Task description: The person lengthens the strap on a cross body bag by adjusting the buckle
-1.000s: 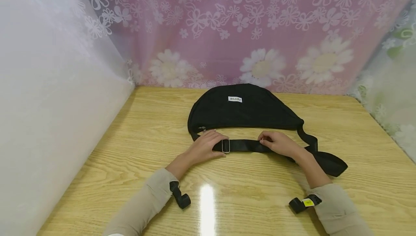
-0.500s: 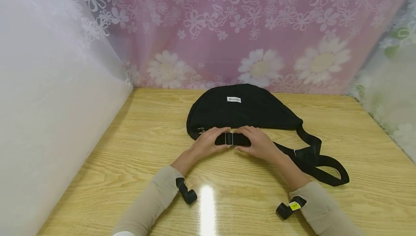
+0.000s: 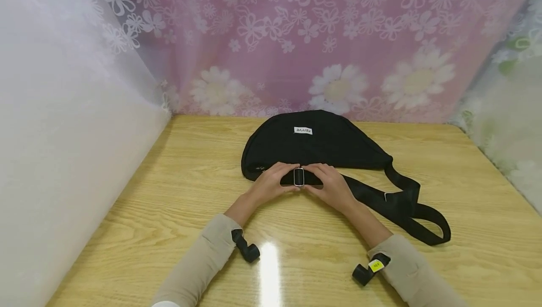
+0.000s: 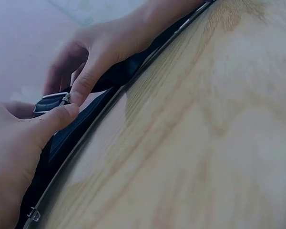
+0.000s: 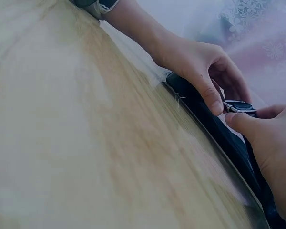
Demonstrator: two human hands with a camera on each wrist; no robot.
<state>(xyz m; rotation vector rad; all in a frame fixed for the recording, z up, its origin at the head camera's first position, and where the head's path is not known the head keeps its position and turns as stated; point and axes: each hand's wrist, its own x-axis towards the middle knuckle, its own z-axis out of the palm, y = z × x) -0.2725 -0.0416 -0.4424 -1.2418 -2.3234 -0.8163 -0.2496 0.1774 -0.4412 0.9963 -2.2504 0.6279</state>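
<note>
At the left, the person's left hand (image 3: 270,185) is nearly closed, a gap curving between thumb and fingers, the tips pinching the black strap (image 3: 289,178) edgewise where it meets a metal buckle (image 3: 298,177). That buckle sits between the two hands, just in front of a half-moon black bag (image 3: 334,145) lying on the wooden table (image 3: 186,189) near its back edge. On the bag is a white label (image 3: 303,130) I make out as FEIYVE, seemingly upside down to the wearer. The right hand (image 3: 331,187) mirrors the left, thumb and fingers pinching the strap at the buckle's other side. I take the step in hand to be adjusting the strap at this buckle; the next move seems to call for steadying the metal with one hand and feeding webbing through with the other. Near the right cuff, a yellow sticker (image 3: 376,265) carries marks too small to read. Farther right, the strap's loose loop lies on the table.
</note>
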